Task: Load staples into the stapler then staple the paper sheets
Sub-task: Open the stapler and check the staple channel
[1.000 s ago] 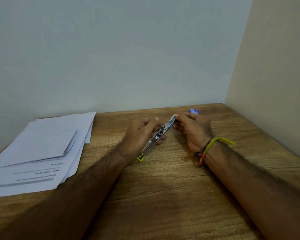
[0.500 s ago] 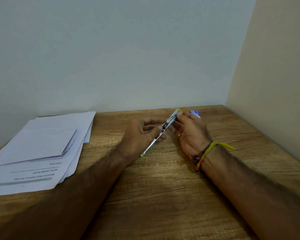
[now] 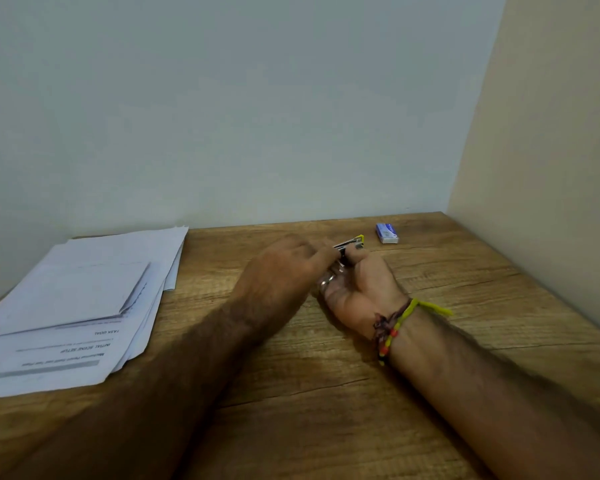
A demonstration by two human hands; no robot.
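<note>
A small silver stapler with yellow trim [image 3: 352, 242] pokes out between both hands above the middle of the wooden table [image 3: 326, 410]. My right hand [image 3: 359, 289] lies palm up under it, fingers curled around its body. My left hand [image 3: 281, 271] covers it from the left, fingertips pinching its near part. Most of the stapler is hidden by the hands. A small blue and white staple box [image 3: 387, 233] lies on the table just right of the stapler's tip. A stack of white paper sheets [image 3: 84, 306] rests at the left.
A grey wall runs along the table's far edge and a beige wall closes the right side. A folded sheet lies on top of the paper stack. Coloured thread bands circle the right wrist [image 3: 392, 327].
The stapler was held out long and slanted between the hands; now the hands have closed together over it, the right palm turned up, and only its yellow tip shows.
</note>
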